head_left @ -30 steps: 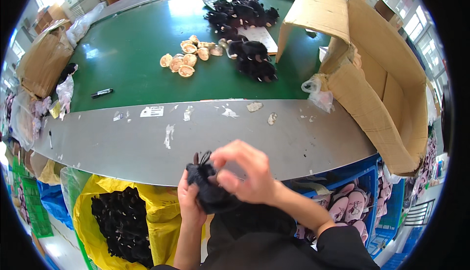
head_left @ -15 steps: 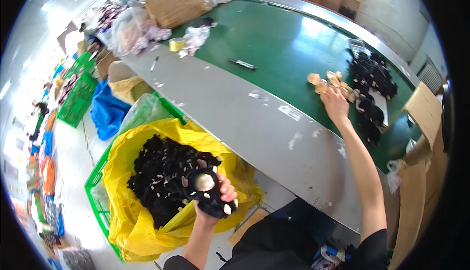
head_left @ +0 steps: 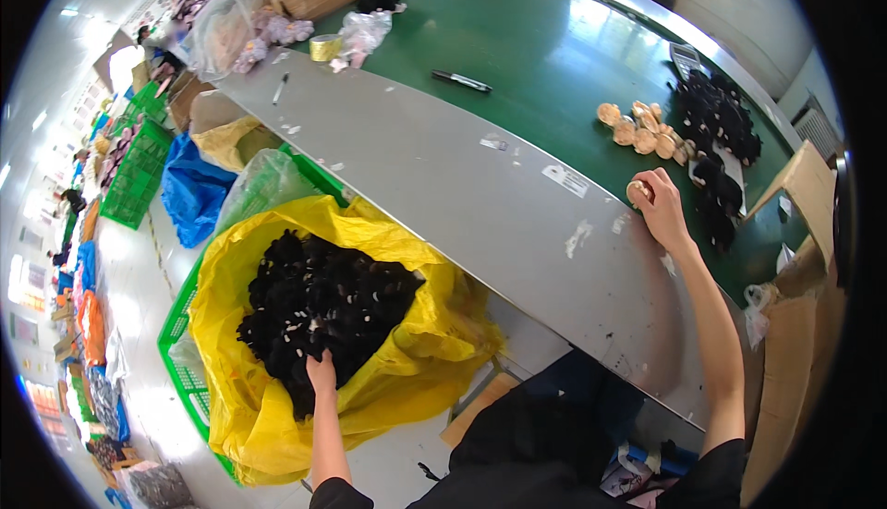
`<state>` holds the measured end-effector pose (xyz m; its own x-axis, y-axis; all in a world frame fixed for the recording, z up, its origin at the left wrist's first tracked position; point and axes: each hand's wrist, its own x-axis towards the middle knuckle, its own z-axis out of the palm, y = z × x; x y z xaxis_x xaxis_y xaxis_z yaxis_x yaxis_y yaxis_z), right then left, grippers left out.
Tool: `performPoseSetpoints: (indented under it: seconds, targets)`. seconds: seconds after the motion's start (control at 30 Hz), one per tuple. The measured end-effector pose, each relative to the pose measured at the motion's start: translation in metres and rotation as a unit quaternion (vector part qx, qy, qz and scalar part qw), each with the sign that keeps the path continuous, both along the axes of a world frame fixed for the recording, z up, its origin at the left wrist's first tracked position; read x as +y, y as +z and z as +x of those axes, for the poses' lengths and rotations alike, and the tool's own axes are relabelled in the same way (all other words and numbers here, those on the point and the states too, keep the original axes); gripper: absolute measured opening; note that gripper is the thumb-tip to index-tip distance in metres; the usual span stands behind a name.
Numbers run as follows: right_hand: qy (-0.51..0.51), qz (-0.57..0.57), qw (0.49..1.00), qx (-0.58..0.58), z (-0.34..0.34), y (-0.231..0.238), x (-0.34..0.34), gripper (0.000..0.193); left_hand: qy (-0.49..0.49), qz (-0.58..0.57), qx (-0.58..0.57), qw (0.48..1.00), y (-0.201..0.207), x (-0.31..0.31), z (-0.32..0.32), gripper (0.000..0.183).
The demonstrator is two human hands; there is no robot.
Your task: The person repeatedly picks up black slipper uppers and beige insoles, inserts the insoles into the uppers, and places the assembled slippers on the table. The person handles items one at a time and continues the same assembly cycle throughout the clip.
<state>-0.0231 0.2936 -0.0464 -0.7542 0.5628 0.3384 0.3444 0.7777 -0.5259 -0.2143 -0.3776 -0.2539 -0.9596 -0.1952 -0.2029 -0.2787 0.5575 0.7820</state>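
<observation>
A yellow sack (head_left: 277, 435) holds a heap of black plush pieces (head_left: 323, 296) with small pale spots. My left hand (head_left: 321, 372) reaches into the near side of this heap. Its fingertips sink among the dark plush, so its grip is hidden. Over the table's grey edge strip, my right hand (head_left: 661, 209) is closed on a small round tan piece (head_left: 637, 193). Several similar round tan pieces (head_left: 644, 135) lie grouped on the green table surface beyond it. To their right is a pile of black plush toys (head_left: 716, 126).
The green table (head_left: 517, 56) has a grey front strip (head_left: 443, 176). A marker pen (head_left: 462, 80), tape roll (head_left: 324, 47) and bagged pink items (head_left: 365, 36) lie on it. A green crate (head_left: 180, 361) surrounds the sack. Cardboard (head_left: 785, 352) stands at the right.
My left hand has let go of the black plush toy and moved down-left into the heap. My right hand has drawn back from the tan group toward me with one round piece.
</observation>
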Motion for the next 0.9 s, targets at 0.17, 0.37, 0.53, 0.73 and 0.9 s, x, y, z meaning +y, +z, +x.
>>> performPoseSetpoints:
  seconds: [0.17, 0.37, 0.53, 0.73, 0.9]
  targets:
    - [-0.039, -0.336, 0.923, 0.186, 0.076, -0.017, 0.021, 0.022, -0.011, -0.322, 0.236, 0.917, 0.042, 0.052, 0.007, 0.072]
    - [-0.099, -0.384, 0.850, 0.347, 0.136, 0.013, 0.027, 0.022, -0.158, -0.156, 0.143, 0.965, -0.003, 0.042, -0.015, 0.050]
    - [-0.226, -0.205, 0.921, 0.244, 0.171, 0.042, 0.070, 0.023, -0.082, -0.229, 0.059, 0.968, 0.050, 0.094, -0.016, 0.047]
    - [-0.381, 0.042, 0.923, 0.016, 0.162, 0.016, 0.127, 0.048, -0.218, 0.097, 0.175, 0.955, 0.133, 0.178, 0.018, 0.038]
    - [-0.321, -0.032, 0.943, -0.085, 0.148, 0.021, 0.105, 0.035, -0.386, 0.243, 0.144, 0.878, 0.207, 0.279, 0.091, 0.029]
